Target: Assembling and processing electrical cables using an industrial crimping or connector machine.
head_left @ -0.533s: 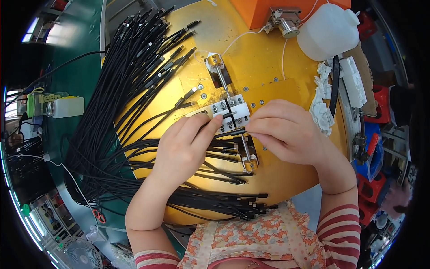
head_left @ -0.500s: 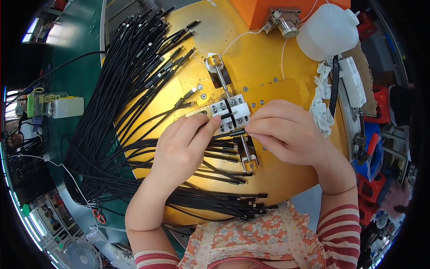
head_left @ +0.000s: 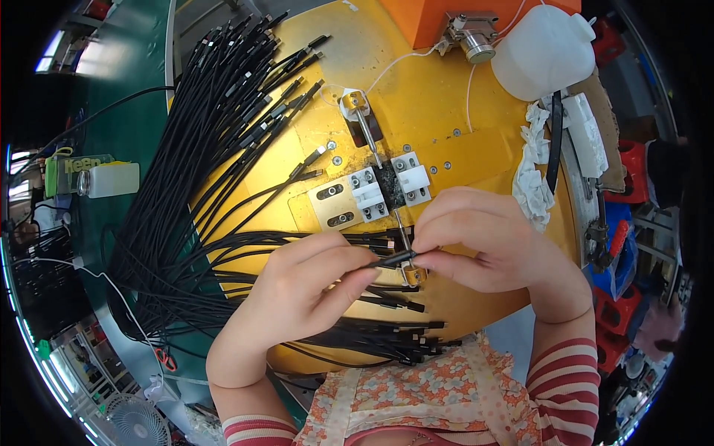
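Observation:
A black cable end (head_left: pixel 394 259) spans the gap between my hands, over the near part of the yellow metal plate (head_left: pixel 476 297). My left hand (head_left: pixel 309 290) is closed around its left part, thumb and fingers pinching. The fingertips of my right hand (head_left: pixel 480 241) close on its right tip, which they partly hide. Just beyond my hands stands a fixture with a left white clamp block (head_left: pixel 367 196) and a right white clamp block (head_left: pixel 412 178), a dark gap between them. A far thin metal rod (head_left: pixel 370 139) and a near thin metal rod (head_left: pixel 402 227) point at this gap.
A large bundle of black cables (head_left: pixel 167 178) lies at left, and more cable ends (head_left: pixel 379 334) lie near my apron. An orange machine box (head_left: pixel 409 18) and a white plastic jug (head_left: pixel 545 53) stand far right, beside crumpled white tissue (head_left: pixel 532 175). A small bottle (head_left: pixel 111 180) stands left.
Both hands have drawn back toward me from the fixture, with the black cable end between them. The clamp blocks, close together before, now stand apart with nothing between them.

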The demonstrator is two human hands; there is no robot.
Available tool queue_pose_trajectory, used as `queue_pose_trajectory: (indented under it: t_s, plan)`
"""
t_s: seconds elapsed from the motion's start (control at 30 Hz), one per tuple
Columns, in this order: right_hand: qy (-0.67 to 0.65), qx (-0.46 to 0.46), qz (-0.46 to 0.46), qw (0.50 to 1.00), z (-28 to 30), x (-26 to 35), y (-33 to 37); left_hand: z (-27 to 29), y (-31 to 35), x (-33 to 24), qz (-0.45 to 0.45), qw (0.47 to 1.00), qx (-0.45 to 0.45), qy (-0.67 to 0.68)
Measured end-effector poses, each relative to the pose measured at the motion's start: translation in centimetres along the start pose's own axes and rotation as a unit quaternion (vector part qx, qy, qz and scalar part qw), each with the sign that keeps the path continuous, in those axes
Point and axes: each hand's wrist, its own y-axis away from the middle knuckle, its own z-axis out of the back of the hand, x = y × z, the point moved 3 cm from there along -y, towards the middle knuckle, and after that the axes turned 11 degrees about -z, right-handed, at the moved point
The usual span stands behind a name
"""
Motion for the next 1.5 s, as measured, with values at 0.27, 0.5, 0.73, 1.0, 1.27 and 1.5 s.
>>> queue_pose_trajectory:
  t_s: [0.27,0.5,0.73,1.0,1.27,1.5]
  plan:
    - [0.018,-0.014,0.045,0.999,-1.6,0.2,-0.1,-0.6,0.2,0.3,-0.127,0.987,-0.042,-0.086]
    - [0.064,-0.028,-0.024,0.997,0.1,-1.5,-1.0,-0.3,-0.1,1.9,-0.087,0.979,-0.049,-0.178]
    - [0.143,-0.076,-0.01,0.987,-0.6,-3.7,-1.9,-1.4,0.0,3.5,-0.136,0.924,-0.035,-0.357]
    - [0.166,-0.079,-0.033,0.982,-0.8,-3.6,-1.5,-1.8,0.1,3.7,-0.129,0.906,0.003,-0.404]
    - [0.211,-0.069,-0.027,0.975,-0.9,-3.1,-1.1,-2.0,0.1,3.6,-0.136,0.896,-0.002,-0.423]
    - [0.263,-0.061,0.009,0.963,-0.9,-3.1,-0.7,-1.8,0.0,3.5,-0.146,0.893,-0.006,-0.426]
